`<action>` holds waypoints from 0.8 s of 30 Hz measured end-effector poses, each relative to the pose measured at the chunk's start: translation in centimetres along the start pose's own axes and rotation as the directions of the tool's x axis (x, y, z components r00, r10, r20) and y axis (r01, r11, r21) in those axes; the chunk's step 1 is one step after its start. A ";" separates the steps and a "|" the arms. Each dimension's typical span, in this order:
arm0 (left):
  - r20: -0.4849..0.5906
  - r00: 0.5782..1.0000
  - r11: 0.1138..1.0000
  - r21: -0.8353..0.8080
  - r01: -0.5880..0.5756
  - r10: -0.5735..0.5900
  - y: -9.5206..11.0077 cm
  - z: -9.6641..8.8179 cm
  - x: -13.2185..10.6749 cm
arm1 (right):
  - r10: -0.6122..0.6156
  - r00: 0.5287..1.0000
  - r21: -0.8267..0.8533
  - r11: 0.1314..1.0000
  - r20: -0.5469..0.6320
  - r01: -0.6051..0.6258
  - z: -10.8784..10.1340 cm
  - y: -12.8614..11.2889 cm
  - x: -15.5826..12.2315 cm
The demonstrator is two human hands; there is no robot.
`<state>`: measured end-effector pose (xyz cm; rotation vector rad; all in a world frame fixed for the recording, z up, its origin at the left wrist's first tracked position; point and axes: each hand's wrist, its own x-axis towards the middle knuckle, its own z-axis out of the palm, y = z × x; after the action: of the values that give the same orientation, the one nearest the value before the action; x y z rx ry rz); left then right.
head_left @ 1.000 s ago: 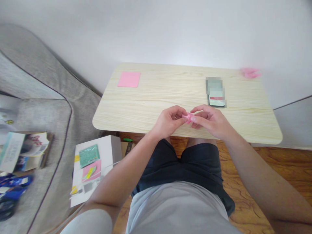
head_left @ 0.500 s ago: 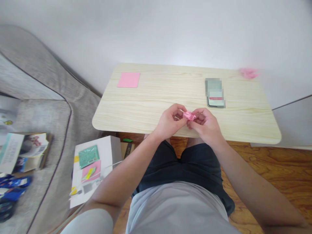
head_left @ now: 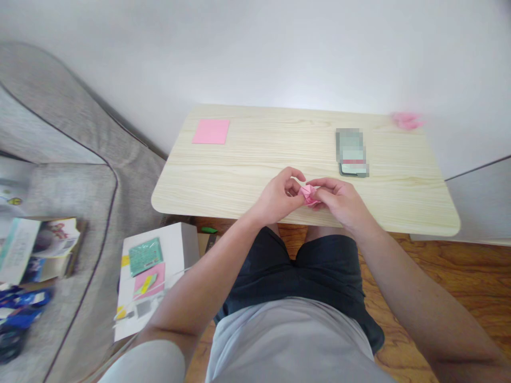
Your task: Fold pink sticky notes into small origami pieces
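A small piece of folded pink paper [head_left: 307, 192] is between my hands, just over the front part of the wooden tabletop [head_left: 263, 154]. My left hand [head_left: 279, 197] pinches its left side with thumb and fingers. From the right, my right hand [head_left: 337, 200] grips it, the thumb pressed on its face and the fingers behind. Fingers cover part of the paper, so its full shape is hidden. At the back left of the tabletop lies a flat pink square of paper [head_left: 211, 131].
A phone [head_left: 352, 152], partly blurred out, lies right of centre on the tabletop. Folded pink paper pieces [head_left: 407, 121] sit at the far right corner. To the left are a white box [head_left: 151, 287] with a green packet [head_left: 145, 256] on it, and a grey sofa [head_left: 75, 181].
The folded paper has turned between my fingers and shows a different face. My right hand has shifted its grip, its thumb now lying across the paper. My left hand has barely moved.
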<state>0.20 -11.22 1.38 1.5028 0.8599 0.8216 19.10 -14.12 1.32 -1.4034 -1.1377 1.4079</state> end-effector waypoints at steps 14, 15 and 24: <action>-0.131 0.990 0.998 -0.025 0.051 -0.054 0.1 -0.2 0.2 | -0.002 0.999 0.033 0.999 -0.037 0.003 0.0 -0.2 0.2; -0.131 0.990 0.997 -0.064 0.049 -0.057 -0.1 -0.2 0.2 | -0.004 0.999 0.037 0.999 -0.036 0.006 0.1 -0.2 0.2; -0.153 0.978 0.990 -0.046 0.137 -0.142 0.1 -0.4 0.2 | -0.075 0.996 0.038 0.996 -0.048 0.077 0.1 0.3 0.4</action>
<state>-0.05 -10.86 1.52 1.3439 1.0498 0.8538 19.00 -13.78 0.90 -1.3444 -1.1161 1.3305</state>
